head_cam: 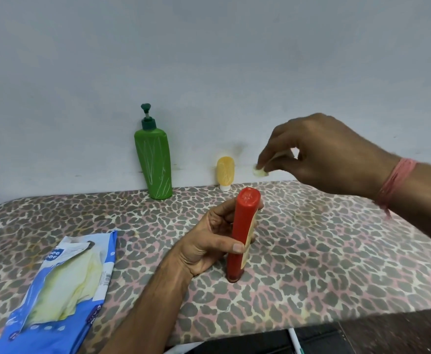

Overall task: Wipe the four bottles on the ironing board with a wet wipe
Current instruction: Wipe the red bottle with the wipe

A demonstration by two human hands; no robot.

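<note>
The left hand point(209, 241) grips the upright red bottle point(241, 233) on the ironing board point(324, 251); the right hand point(319, 154) pinches a small wadded wipe point(260, 172) above it.

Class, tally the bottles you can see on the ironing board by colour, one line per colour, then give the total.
Green bottle: 1
Yellow bottle: 1
Red bottle: 1
Total: 3 bottles in view; a fourth is not visible.
</note>
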